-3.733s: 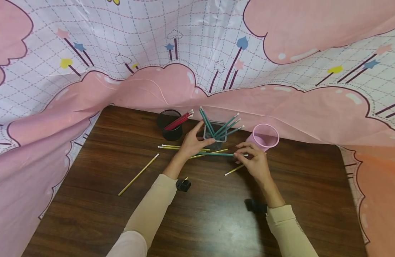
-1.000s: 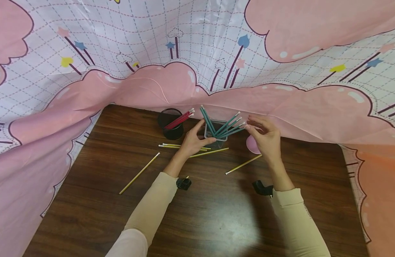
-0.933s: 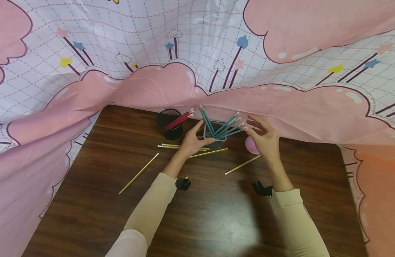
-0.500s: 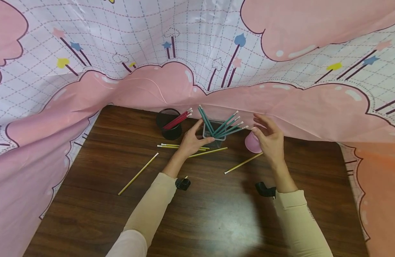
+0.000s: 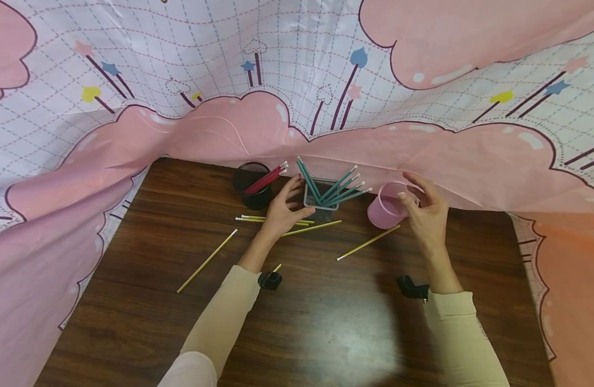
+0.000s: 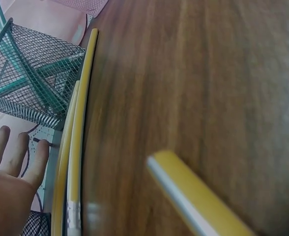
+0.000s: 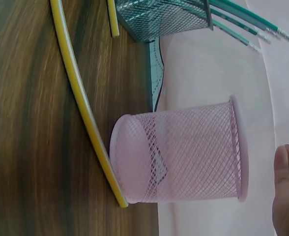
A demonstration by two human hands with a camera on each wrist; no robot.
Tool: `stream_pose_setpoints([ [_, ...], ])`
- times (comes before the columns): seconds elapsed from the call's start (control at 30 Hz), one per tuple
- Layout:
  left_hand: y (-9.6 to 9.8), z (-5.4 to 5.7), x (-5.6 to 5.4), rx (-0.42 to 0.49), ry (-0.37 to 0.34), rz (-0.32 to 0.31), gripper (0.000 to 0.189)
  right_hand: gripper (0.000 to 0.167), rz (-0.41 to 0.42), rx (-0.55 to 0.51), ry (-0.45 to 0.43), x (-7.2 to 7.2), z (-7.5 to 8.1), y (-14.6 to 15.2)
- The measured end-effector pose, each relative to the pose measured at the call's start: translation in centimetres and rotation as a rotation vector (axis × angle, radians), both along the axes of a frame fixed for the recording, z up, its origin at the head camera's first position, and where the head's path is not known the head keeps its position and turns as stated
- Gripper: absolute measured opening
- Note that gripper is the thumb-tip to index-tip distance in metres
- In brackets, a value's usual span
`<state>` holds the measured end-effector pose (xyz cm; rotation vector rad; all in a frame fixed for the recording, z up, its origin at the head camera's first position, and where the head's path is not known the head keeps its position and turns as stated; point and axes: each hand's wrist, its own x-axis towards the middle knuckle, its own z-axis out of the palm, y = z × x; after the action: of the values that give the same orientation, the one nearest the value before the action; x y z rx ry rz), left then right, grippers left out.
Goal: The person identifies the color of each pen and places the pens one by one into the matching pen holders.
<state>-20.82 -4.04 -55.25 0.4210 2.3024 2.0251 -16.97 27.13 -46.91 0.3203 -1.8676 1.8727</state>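
Note:
My left hand (image 5: 283, 212) hovers just left of a square mesh pencil holder (image 5: 328, 215), its fingers spread and apart from the holder in the left wrist view. Several green pencils (image 5: 342, 185) with white eraser ends lean inside that holder. Over the right side of a pink round mesh cup (image 5: 385, 212) is my right hand (image 5: 428, 215), holding nothing. In the right wrist view, its fingers (image 7: 284, 164) sit clear of the cup's rim. The cup stands upright, and no pencils show in it.
A black round holder (image 5: 255, 200) with several red pencils (image 5: 268, 180) stands at the back left. Yellow pencils lie loose: one at the left (image 5: 207, 260), one before the pink cup (image 5: 367, 243), others before the square holder. A patterned cloth (image 5: 326, 150) hangs behind the table.
The green pencil that my right hand held now stands in the square holder. My right hand has let go and moved right, over the pink cup. My left hand has come off the holder.

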Motion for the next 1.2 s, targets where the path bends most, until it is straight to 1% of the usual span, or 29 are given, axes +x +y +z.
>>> stream_pose_setpoints([
  [0.1, -0.4, 0.1, 0.2, 0.033, 0.016, -0.004, 0.087, 0.039, -0.018, 0.022, 0.025, 0.3, 0.6, -0.1],
  [0.2, -0.5, 1.6, 0.9, 0.039, 0.021, 0.005, 0.084, 0.039, -0.044, 0.071, 0.02, 0.7, 1.2, -0.3],
  [0.33, -0.6, 3.5, 1.9, 0.04, 0.03, 0.02, 0.079, 0.038, -0.101, 0.175, 0.001, 0.9, 1.4, -0.2],
  [0.43, -0.8, 3.5, 1.9, 0.061, 0.053, 0.03, 0.076, 0.04, -0.134, 0.232, -0.015, 1.0, 1.3, 0.0],
  [0.57, -1.1, 3.4, 2.1, 0.081, 0.088, 0.058, 0.07, 0.042, -0.161, 0.272, -0.041, 1.1, 1.0, 0.4],
  [0.7, -1.7, 3.3, 2.3, 0.091, 0.102, 0.066, 0.067, 0.047, -0.18, 0.329, -0.084, 1.2, 0.6, 0.9],
  [0.9, -2.5, 3.3, 3.1, 0.105, 0.095, 0.041, 0.064, 0.063, -0.167, 0.39, -0.161, 1.5, -0.5, 1.2],
  [1.0, -2.8, 3.3, 3.6, 0.101, 0.093, 0.023, 0.063, 0.067, -0.163, 0.407, -0.192, 1.6, -0.9, 1.3],
  [1.07, -2.9, 3.2, 3.9, 0.098, 0.099, 0.02, 0.063, 0.068, -0.161, 0.413, -0.2, 1.6, -1.2, 1.3],
  [1.2, -3.3, 3.2, 4.2, 0.104, 0.107, 0.044, 0.063, 0.068, -0.163, 0.428, -0.186, 1.5, -1.4, 1.3],
])
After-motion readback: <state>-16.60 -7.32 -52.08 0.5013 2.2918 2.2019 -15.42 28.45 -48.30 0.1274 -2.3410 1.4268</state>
